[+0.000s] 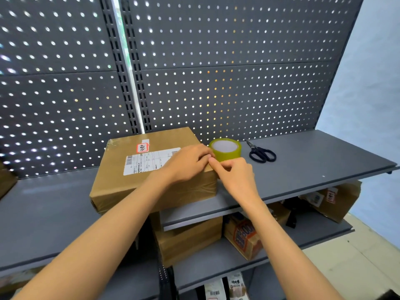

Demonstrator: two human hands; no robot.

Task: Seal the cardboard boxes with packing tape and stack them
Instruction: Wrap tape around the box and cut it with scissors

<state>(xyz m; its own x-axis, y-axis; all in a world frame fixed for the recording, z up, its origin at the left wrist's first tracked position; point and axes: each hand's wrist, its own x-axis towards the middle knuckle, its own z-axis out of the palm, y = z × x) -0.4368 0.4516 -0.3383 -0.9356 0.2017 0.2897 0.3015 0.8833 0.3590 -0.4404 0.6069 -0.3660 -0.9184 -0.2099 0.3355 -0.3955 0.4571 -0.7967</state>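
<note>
A brown cardboard box [121, 176] with a white shipping label and a red sticker lies flat on the grey shelf [313, 161]. My left hand [186, 163] rests on the box's top near its right edge, fingers curled down onto it. My right hand [236, 176] is at the box's upper right corner, thumb and forefinger pinching something small there, apparently a tape end. A roll of yellowish packing tape [226, 149] stands on the shelf just behind both hands, touching the box's right side.
Black scissors [260, 152] lie on the shelf right of the tape. A dark perforated back panel [216, 72] rises behind. On the lower shelves sit more cardboard boxes [190, 239], a printed carton [243, 237] and a torn box [337, 200].
</note>
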